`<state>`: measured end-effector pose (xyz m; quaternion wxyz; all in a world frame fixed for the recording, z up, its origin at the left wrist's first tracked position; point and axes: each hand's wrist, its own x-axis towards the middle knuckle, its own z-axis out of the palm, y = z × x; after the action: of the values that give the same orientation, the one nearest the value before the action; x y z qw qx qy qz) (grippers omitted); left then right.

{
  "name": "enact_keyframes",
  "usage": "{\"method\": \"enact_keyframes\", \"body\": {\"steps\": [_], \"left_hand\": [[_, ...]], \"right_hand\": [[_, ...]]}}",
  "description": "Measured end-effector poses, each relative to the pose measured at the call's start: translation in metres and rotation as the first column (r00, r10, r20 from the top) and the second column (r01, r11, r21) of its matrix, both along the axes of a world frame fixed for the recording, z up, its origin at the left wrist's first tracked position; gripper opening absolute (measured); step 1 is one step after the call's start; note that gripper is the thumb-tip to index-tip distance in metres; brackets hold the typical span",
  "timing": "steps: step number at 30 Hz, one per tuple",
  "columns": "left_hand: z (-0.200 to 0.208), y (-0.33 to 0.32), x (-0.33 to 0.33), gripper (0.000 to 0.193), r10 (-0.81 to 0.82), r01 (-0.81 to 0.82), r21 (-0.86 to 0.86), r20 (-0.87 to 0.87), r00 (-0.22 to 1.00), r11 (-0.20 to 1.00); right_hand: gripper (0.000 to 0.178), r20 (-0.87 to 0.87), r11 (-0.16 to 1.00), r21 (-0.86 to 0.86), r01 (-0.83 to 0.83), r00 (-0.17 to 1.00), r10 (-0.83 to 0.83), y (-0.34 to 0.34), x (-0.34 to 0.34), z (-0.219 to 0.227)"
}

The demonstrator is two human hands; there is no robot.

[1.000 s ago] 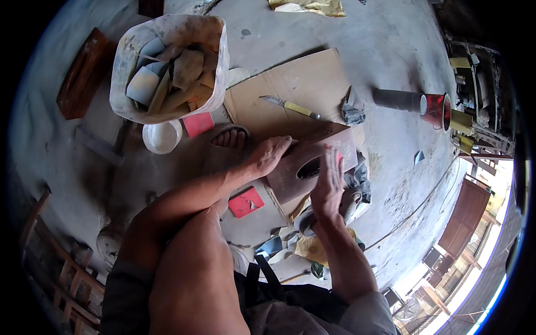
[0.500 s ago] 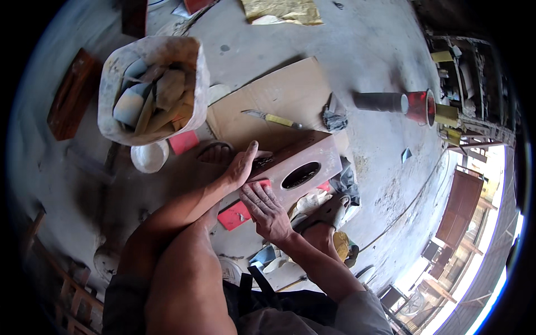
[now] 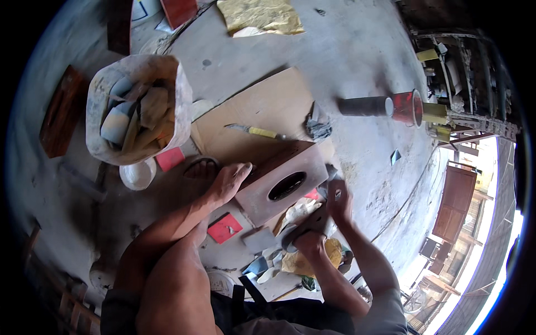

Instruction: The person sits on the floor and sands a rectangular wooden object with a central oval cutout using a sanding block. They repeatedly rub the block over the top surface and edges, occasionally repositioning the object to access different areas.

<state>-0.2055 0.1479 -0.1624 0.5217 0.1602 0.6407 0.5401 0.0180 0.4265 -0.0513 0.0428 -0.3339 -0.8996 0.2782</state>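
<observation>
Shifting off the tissue box's (image 3: 276, 176) face, the right hand (image 3: 338, 202) is half-curling, hold unclear; the partly open left hand (image 3: 230, 182) is bracing it.

Box (image 3: 254, 195): dusty brown, oval opening (image 3: 287, 186) in one face.
Left hand (image 3: 228, 183): at the box's left end.
Right hand (image 3: 339, 202): just beside the box's right end, grip unclear.
Knife (image 3: 262, 132): yellow-handled, on cardboard (image 3: 279, 97) beyond the box.
Red square (image 3: 220, 230): off the box's near left corner.
Scrap tub (image 3: 183, 111): well left of the box.
</observation>
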Motion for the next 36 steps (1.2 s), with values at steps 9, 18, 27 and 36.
{"method": "enact_keyframes", "body": {"steps": [9, 18, 27, 36], "left_hand": [[0.019, 0.002, 0.009, 0.05, -0.01, 0.068, 0.155, -0.347, 0.938, 0.986], [0.008, 0.013, 0.016, 0.037, 0.032, 0.07, 0.226, -0.419, 0.907, 0.972], [0.035, -0.022, 0.005, 0.055, 0.038, 0.234, 0.26, -0.739, 0.673, 0.937], [0.044, -0.045, 0.013, 0.061, -0.071, 0.253, 0.074, -0.853, 0.518, 0.965]], "right_hand": [[0.062, 0.526, 0.729, -0.097, 0.678, 0.657, -0.541, 0.134, -0.129, -0.109], [0.031, -0.163, 0.83, -0.41, 0.379, 0.864, -0.476, 0.133, -0.13, -0.098], [0.032, -0.038, 0.954, 0.242, 0.179, 0.984, -0.175, 0.093, -0.089, -0.022], [0.043, -0.13, 0.956, 0.293, 0.002, 0.991, 0.038, 0.003, -0.068, 0.001]]}}
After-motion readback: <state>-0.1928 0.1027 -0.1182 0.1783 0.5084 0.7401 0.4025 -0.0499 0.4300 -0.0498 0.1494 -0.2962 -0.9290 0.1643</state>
